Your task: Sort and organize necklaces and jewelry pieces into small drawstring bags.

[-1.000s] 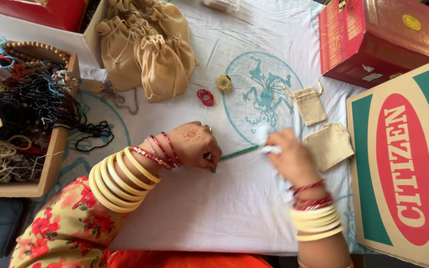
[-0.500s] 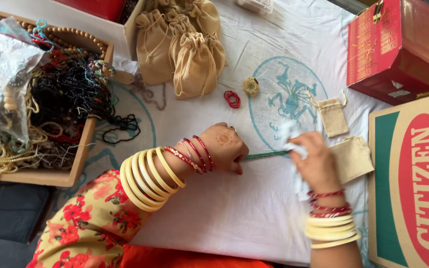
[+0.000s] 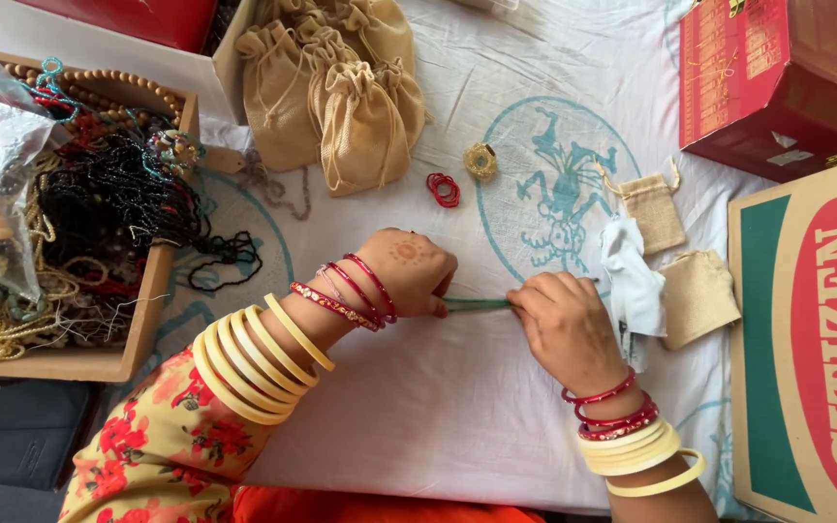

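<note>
Left hand (image 3: 409,274): round henna-style dot ringed with smaller marks on the back. Left wrist: several thin red glittering bangles (image 3: 346,291), then a stack of broad cream plastic bangles (image 3: 254,356) further up the forearm. Left sleeve (image 3: 157,450): yellow fabric printed with red flowers. Right hand (image 3: 566,327): no markings visible. Right wrist: thin red bangles (image 3: 614,411), followed by cream plastic bangles (image 3: 636,455). Lap: orange cloth (image 3: 380,506).

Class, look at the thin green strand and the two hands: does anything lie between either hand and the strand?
No. Both the left hand and right hand already pinch the thin green strand at its ends; only bare white printed cloth lies beneath it.
</note>
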